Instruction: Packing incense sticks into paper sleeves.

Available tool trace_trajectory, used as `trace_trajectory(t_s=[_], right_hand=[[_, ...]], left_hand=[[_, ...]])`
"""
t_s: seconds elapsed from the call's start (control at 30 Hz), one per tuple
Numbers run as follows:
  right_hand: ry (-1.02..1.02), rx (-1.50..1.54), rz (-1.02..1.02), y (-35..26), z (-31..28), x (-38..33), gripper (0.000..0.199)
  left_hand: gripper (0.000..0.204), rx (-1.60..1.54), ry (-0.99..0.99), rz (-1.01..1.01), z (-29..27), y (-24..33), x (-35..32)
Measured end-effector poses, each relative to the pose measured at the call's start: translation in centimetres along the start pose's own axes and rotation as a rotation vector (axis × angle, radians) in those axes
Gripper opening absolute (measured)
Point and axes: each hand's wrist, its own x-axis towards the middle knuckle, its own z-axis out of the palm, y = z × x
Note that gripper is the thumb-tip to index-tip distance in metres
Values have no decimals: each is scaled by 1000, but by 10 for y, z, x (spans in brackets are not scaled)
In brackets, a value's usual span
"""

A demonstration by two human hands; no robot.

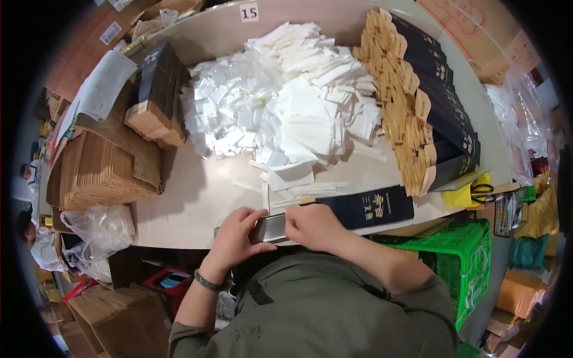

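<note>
pale table with white packet heap, dark box rows, brown cardboard stack

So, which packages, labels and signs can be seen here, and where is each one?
Dark blue long box: on the table edge, under both hands.
Row of dark blue and tan flat boxes: right side of the table.
Pile of small white packets: table middle.
Small white square sign: far edge.
Stack of brown cardboard sheets: left side.
Green plastic basket: lower right.
</note>
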Motion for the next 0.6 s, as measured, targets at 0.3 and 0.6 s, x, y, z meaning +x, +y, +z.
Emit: trace_trajectory(t_s=[0.3,0.6], right_hand=[[-103,-215,13,64,-48,45,16],[343,-246,-248,48,-52,17,10]], left_hand=[[27,-97,139,-377,18,-25,131],[7,-344,446,-311,-31,-27,48]])
